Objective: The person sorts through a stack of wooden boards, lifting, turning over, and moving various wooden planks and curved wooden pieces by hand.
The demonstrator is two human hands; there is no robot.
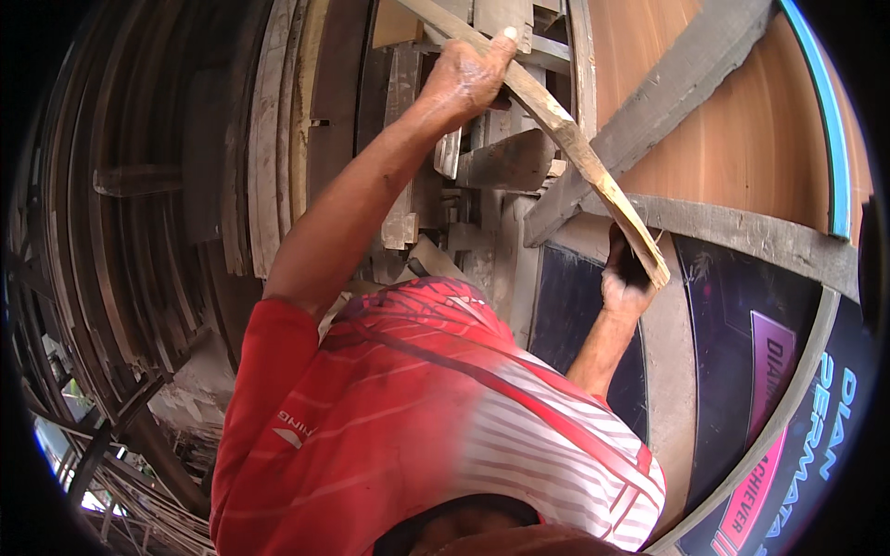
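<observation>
A long, rough strip of wood runs slantwise from the top middle down to the right. Its near end is pale and splintered. My left hand is closed round its upper part, the thumb lying along the top face. Near the splintered end, my right hand grips the strip from beneath, and the wood hides part of those fingers. Below the strip, short wooden offcuts lie in a jumble between my two arms.
Long boards stand stacked along the left. To the right, grey wooden battens cross a brown wood-grain panel. Nearer, a dark printed panel sits behind a frame. Thin sticks are piled at the lower left.
</observation>
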